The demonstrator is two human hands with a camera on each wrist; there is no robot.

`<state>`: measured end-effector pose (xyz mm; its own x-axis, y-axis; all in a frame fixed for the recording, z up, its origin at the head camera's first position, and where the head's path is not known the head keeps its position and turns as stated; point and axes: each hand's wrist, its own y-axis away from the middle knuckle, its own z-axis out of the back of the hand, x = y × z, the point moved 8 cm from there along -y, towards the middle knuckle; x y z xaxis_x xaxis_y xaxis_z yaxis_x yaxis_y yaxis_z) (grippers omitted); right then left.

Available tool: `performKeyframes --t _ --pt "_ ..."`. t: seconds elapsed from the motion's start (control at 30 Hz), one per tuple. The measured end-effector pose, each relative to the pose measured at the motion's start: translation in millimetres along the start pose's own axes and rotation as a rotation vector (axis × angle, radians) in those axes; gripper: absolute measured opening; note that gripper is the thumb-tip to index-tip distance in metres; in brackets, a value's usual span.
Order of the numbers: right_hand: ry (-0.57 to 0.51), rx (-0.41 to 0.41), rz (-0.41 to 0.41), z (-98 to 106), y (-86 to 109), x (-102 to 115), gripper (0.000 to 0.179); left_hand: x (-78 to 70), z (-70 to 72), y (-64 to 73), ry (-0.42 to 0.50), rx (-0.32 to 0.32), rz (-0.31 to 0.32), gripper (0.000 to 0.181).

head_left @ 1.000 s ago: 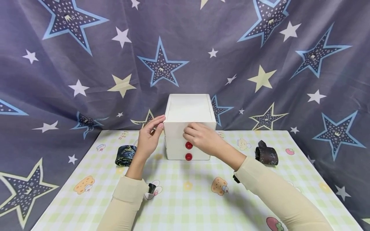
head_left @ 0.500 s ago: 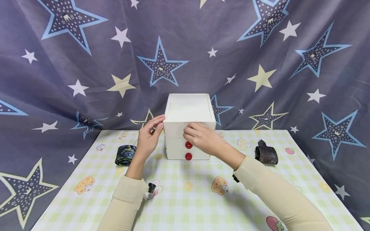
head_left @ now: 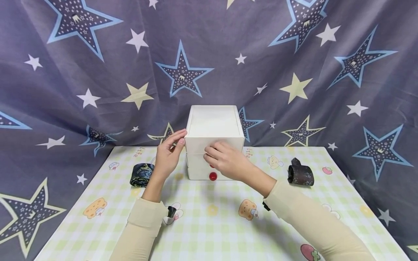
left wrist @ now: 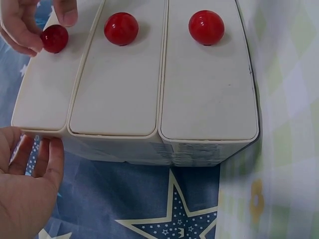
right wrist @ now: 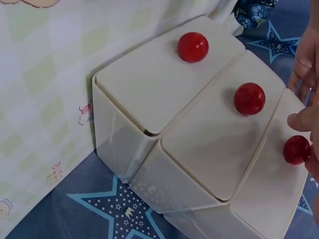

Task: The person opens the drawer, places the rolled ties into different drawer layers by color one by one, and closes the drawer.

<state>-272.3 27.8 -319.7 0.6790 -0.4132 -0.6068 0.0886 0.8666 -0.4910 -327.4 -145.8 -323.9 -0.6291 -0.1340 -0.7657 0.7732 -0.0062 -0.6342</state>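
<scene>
White box (head_left: 207,127), three drawers stacked, upright near the middle of the tabletop's (head_left: 215,235) far edge. Fronts smooth, plain, round-cornered, looking flush; sides wrinkled, as if taped. One glossy red ball knob per drawer; small dark mark at a corner of the bottom front. Right hand (head_left: 228,159) loosely about the top knob (left wrist: 55,39), fingers beside it, thumb standing off: no pinch. Left hand (head_left: 168,156) spread, fingertips at the box's left side. Blue roll (head_left: 141,174) toward the tabletop's left edge, brown roll (head_left: 302,174) toward its right.
</scene>
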Motion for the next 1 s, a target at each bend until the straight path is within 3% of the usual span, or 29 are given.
performKeyframes --t 0.23,0.77,1.0 --pt "-0.012 -0.042 0.006 1 4.8 11 0.022 1.5 0.3 0.3 -0.002 0.001 0.004 0.029" --pt "-0.022 0.012 -0.025 -14 19.4 28 0.021 0.8 0.2 0.0 0.003 0.007 -0.006 0.028" --pt "0.021 0.015 -0.004 -20 24.1 33 0.022 0.9 -0.1 -1.2 0.006 0.009 -0.007 0.028"
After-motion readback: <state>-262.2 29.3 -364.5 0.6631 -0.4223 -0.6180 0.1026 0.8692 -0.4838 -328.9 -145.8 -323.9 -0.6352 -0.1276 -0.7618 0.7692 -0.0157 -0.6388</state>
